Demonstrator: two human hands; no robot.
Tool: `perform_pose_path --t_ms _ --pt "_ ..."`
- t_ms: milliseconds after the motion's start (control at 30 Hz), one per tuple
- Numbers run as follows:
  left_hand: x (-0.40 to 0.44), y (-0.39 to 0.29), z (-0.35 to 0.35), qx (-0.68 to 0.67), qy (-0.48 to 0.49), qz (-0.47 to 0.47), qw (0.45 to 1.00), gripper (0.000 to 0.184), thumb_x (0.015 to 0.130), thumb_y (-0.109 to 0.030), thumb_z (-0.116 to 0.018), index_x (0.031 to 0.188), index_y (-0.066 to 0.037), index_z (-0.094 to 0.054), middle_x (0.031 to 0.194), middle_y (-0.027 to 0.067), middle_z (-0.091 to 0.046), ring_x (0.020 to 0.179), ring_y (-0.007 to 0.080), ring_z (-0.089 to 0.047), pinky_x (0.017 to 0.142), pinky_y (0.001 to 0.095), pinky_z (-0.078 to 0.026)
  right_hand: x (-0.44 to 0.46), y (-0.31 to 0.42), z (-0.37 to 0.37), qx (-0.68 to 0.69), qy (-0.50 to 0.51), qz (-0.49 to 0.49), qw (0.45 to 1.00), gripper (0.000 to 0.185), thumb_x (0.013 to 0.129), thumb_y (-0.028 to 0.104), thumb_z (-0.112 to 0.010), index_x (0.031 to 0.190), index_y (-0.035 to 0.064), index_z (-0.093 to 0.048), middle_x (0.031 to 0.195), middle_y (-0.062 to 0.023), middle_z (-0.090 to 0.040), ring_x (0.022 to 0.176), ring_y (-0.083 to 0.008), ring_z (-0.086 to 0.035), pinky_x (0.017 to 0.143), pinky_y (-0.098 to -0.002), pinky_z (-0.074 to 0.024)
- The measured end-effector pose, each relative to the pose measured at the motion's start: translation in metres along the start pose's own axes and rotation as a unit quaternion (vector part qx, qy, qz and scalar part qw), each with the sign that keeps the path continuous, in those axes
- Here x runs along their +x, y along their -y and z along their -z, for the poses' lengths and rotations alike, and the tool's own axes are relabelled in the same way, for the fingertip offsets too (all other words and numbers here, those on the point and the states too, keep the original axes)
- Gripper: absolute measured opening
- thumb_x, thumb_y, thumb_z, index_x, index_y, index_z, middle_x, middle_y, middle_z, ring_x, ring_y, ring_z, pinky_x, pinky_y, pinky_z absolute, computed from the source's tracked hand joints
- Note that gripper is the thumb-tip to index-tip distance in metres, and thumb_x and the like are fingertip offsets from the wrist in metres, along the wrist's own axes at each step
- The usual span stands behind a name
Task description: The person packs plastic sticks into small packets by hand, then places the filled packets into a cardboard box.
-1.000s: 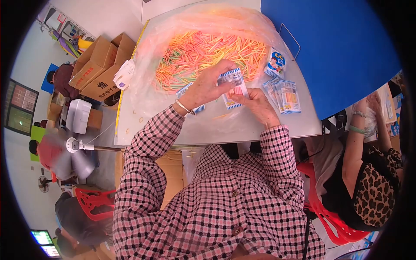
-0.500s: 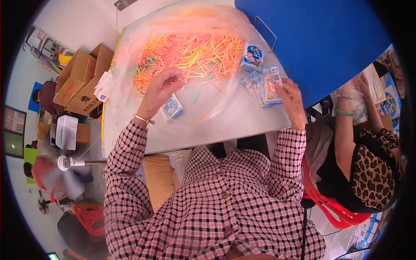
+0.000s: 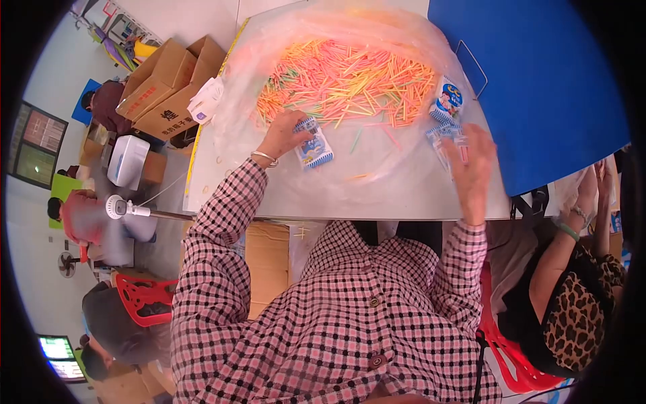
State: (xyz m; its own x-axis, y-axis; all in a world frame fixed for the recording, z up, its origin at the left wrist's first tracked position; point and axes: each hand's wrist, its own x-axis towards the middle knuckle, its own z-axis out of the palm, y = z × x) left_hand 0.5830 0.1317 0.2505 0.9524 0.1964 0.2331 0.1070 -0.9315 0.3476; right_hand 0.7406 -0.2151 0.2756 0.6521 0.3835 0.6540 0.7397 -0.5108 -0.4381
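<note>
My left hand (image 3: 283, 137) has its fingertips on a small blue and white packet (image 3: 314, 149) lying on the clear plastic sheet, and appears to pinch its upper left edge. Over at the right, my right hand (image 3: 474, 161) is above several overlapping flat packets (image 3: 441, 143) and partly hides them. Its fingers are apart. Behind those packets lies another blue and white packet (image 3: 449, 101). A large heap of thin pink, yellow, orange and green sticks (image 3: 350, 74) lies on the plastic beyond my hands.
The grey table (image 3: 431, 205) has a blue board (image 3: 538, 87) at its right. Cardboard boxes (image 3: 165, 91) and a small white fan (image 3: 116, 207) are at the left. A co-worker's arm (image 3: 555, 259) is at the right. A few loose sticks lie near the packets.
The packet that both hands held has gone to the stack at the right. My right hand has since opened there, while my left hand has come down onto the single packet.
</note>
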Motion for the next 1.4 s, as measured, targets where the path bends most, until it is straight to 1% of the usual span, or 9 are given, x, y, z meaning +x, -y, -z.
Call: perform_pose_path --t_ms 233,433,567,700,933,1033,1233,1300,1400 --pt "0.006 -0.015 0.015 -0.189 -0.001 0.107 0.976 0.013 0.077 -0.006 -0.066 0.084 0.0 -0.056 0.076 0.0001 -0.054 0.07 0.01 -0.054 0.064 0.0226 -0.045 -0.015 0.081 -0.077 0.263 0.127 0.035 0.956 0.034 0.077 0.019 -0.07 0.103 0.0008 -0.057 0.111 -0.0153 -0.055 0.106 -0.03 -0.049 0.088 -0.0363 -0.0398" --pt "0.008 -0.045 0.033 -0.269 0.029 0.038 0.962 0.011 0.081 -0.003 -0.062 0.089 -0.001 -0.055 0.077 -0.0021 -0.053 0.076 0.006 -0.053 0.067 0.0215 -0.046 -0.011 0.106 -0.119 0.413 0.234 -0.083 0.876 0.029 0.079 0.022 -0.065 0.094 -0.0022 -0.059 0.084 -0.0171 -0.06 0.076 -0.0316 -0.056 0.067 -0.0374 -0.0443" --pt "0.004 -0.054 0.028 -0.28 0.034 0.026 0.959 0.015 0.082 -0.002 -0.062 0.095 0.0 -0.054 0.079 -0.0018 -0.054 0.078 0.0059 -0.054 0.07 0.0219 -0.047 -0.009 0.096 -0.116 0.349 0.288 -0.102 0.886 0.021 0.082 0.018 -0.062 0.087 -0.0021 -0.061 0.074 -0.0172 -0.059 0.063 -0.0314 -0.056 0.06 -0.0372 -0.0442" --pt "0.002 -0.043 0.018 -0.274 0.061 0.048 0.958 0.021 0.082 -0.003 -0.063 0.1 0.0 -0.053 0.085 0.0008 -0.056 0.081 0.0069 -0.055 0.072 0.0227 -0.047 -0.012 0.085 -0.116 0.325 0.165 -0.036 0.93 0.018 0.084 0.014 -0.061 0.088 -0.004 -0.063 0.077 -0.0144 -0.061 0.065 -0.0202 -0.057 0.061 -0.0301 -0.0442" --pt "0.012 -0.031 0.032 -0.11 0.192 0.099 0.97 0.028 0.079 -0.009 -0.067 0.104 -0.001 -0.055 0.09 0.0067 -0.06 0.083 0.0115 -0.058 0.072 0.0253 -0.048 -0.008 0.073 -0.115 0.361 0.11 -0.036 0.925 0.017 0.083 0.011 -0.062 0.092 -0.003 -0.064 0.078 -0.0102 -0.061 0.067 -0.018 -0.057 0.061 -0.0284 -0.0438" --pt "0.014 -0.038 0.028 -0.016 -0.125 -0.141 0.982 0.026 0.078 -0.011 -0.068 0.101 -0.002 -0.06 0.084 0.007 -0.063 0.078 0.0154 -0.06 0.07 0.0274 -0.048 -0.005 0.068 -0.117 0.37 0.109 -0.028 0.922 0.017 0.083 0.01 -0.063 0.093 -0.0026 -0.064 0.077 -0.008 -0.062 0.066 -0.015 -0.056 0.06 -0.0266 -0.0432" --pt "0.026 -0.09 0.031 -0.165 -0.026 -0.126 0.978 0.019 0.078 -0.011 -0.066 0.095 -0.002 -0.064 0.085 0.0081 -0.064 0.077 0.0203 -0.06 0.071 0.0312 -0.047 -0.005 0.08 -0.098 0.493 0.191 -0.121 0.84 0.016 0.084 0.011 -0.063 0.093 -0.0017 -0.065 0.071 -0.0033 -0.06 0.064 -0.0061 -0.05 0.057 -0.0217 -0.0404" --pt "0.025 -0.095 0.027 -0.168 0.006 -0.066 0.984 0.017 0.079 -0.011 -0.065 0.093 -0.001 -0.064 0.084 0.0096 -0.064 0.078 0.022 -0.059 0.071 0.0328 -0.046 -0.006 0.073 -0.098 0.476 0.188 -0.115 0.851 0.015 0.083 0.012 -0.063 0.088 -0.0022 -0.063 0.068 -0.0067 -0.057 0.06 -0.0108 -0.05 0.055 -0.0252 -0.039" --pt "0.031 -0.099 0.021 -0.134 -0.005 -0.11 0.985 0.014 0.081 -0.011 -0.062 0.091 -0.001 -0.063 0.082 0.0106 -0.062 0.075 0.0244 -0.058 0.069 0.0339 -0.045 -0.008 0.067 -0.095 0.448 0.193 -0.098 0.867 0.019 0.082 0.015 -0.063 0.078 -0.0031 -0.059 0.061 -0.0134 -0.052 0.053 -0.0203 -0.048 0.05 -0.0322 -0.036"
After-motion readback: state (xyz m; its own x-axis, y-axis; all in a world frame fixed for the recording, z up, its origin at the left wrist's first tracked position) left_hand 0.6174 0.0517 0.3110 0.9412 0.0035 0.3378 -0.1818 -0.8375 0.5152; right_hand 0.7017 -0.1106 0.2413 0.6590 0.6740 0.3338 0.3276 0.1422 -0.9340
